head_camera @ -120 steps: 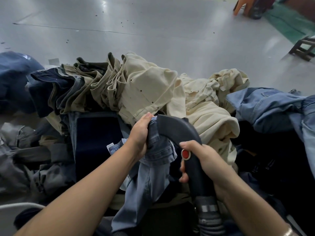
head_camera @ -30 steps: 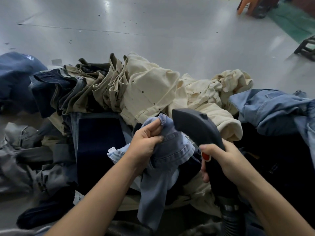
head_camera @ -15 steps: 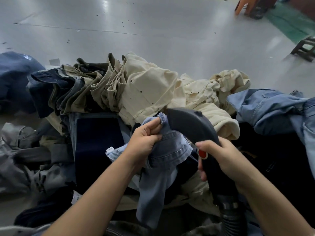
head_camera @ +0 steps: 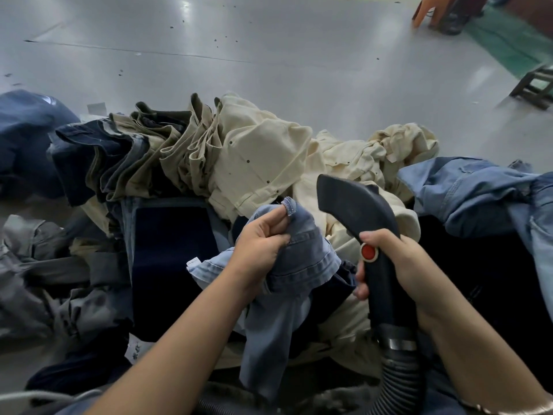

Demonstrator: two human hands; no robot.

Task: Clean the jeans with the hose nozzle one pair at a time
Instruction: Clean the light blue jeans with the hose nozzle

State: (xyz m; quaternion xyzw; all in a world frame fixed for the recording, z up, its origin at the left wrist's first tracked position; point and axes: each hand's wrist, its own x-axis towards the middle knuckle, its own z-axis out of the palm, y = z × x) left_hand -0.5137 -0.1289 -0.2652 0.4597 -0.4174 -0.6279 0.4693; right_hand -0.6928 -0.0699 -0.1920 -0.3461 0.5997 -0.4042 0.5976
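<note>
My left hand point(head_camera: 260, 244) grips a bunched-up pair of light blue jeans point(head_camera: 299, 265) by a hemmed edge, and the cloth hangs down below my wrist. My right hand point(head_camera: 398, 262) holds the black hose nozzle point(head_camera: 356, 205) by its handle, thumb beside the red button point(head_camera: 368, 252). The nozzle's flat mouth points up and left, a short way right of the held jeans and apart from them. A ribbed black hose point(head_camera: 398, 375) runs down from the handle.
Heaps of trousers lie around: cream ones point(head_camera: 263, 163) straight ahead, dark navy ones point(head_camera: 86, 151) at left, grey ones point(head_camera: 36, 265) at near left, light blue ones point(head_camera: 478, 190) at right. Grey floor point(head_camera: 269, 55) stretches beyond. An orange stool point(head_camera: 431, 10) stands far right.
The nozzle has drawn away to the right from the light blue jeans, leaving a gap. My left hand keeps its grip on the jeans in about the same place.
</note>
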